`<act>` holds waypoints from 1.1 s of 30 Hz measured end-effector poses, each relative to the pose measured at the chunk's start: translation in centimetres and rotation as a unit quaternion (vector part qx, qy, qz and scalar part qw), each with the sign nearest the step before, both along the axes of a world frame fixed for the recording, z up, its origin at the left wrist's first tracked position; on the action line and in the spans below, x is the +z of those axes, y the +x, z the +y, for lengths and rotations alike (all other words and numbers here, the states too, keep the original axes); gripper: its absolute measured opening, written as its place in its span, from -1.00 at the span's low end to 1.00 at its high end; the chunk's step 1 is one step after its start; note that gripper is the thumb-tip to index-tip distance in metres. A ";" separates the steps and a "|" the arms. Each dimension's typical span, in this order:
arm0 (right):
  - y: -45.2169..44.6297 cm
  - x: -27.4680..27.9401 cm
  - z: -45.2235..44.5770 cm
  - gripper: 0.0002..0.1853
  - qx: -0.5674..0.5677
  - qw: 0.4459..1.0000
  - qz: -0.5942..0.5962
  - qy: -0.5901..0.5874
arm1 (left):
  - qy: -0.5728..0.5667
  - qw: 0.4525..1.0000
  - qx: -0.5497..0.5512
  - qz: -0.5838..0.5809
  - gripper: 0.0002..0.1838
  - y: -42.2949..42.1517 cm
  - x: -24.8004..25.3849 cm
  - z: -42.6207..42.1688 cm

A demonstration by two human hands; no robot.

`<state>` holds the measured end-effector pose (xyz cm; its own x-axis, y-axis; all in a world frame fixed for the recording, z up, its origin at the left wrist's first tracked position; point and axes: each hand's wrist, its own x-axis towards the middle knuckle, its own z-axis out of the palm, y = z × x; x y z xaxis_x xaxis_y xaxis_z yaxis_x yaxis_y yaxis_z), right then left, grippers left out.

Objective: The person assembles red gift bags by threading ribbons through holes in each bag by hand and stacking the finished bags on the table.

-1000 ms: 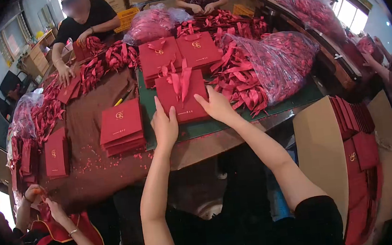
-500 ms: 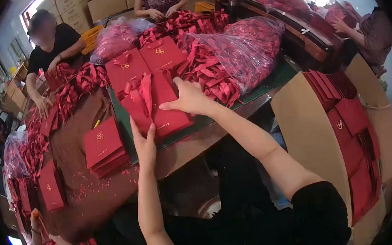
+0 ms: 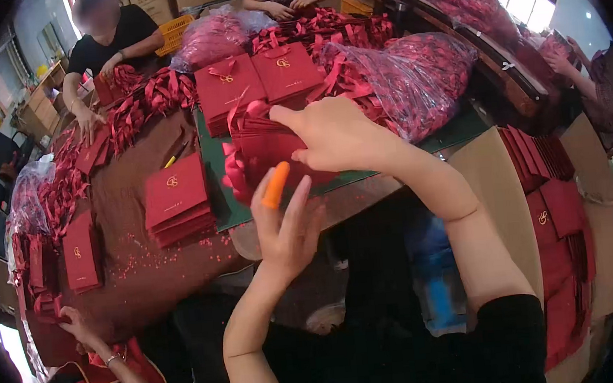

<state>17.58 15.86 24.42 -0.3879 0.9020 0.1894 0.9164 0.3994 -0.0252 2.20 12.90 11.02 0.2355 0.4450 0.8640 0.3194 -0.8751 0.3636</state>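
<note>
My right hand point(image 3: 338, 136) is wrapped over a bundle of red paper gift bags point(image 3: 263, 150), its thumb on the near side. The bundle stands tilted on edge, with layered edges on top and ribbon handles hanging at its left. My left hand point(image 3: 285, 226), an orange finger cot point(image 3: 275, 187) on one finger, is just in front of the bundle, fingers spread and holding nothing. Behind the bundle, two stacks of red gift bags with gold lettering, a left stack point(image 3: 228, 89) and a right stack point(image 3: 287, 69), lie on the green mat point(image 3: 221, 199).
Another bag stack point(image 3: 176, 199) sits left, near a yellow-handled tool point(image 3: 174, 159). A clear plastic sack point(image 3: 421, 83) of red ribbons lies right. An open carton point(image 3: 486, 205) of red bags stands at my right. Co-workers sit around the table point(image 3: 134, 301); one person's hand point(image 3: 81, 328) is lower left.
The bundle has turned from lying flat to tilted on edge, its ribbons now leftward. My left hand has let go and pulled back. The camera view has shifted slightly.
</note>
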 end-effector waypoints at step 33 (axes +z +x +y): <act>2.5 -17.0 -0.2 -0.17 0.015 0.679 0.730 0.075 | -0.424 0.868 -0.221 -0.131 0.17 0.0 -1.9 5.5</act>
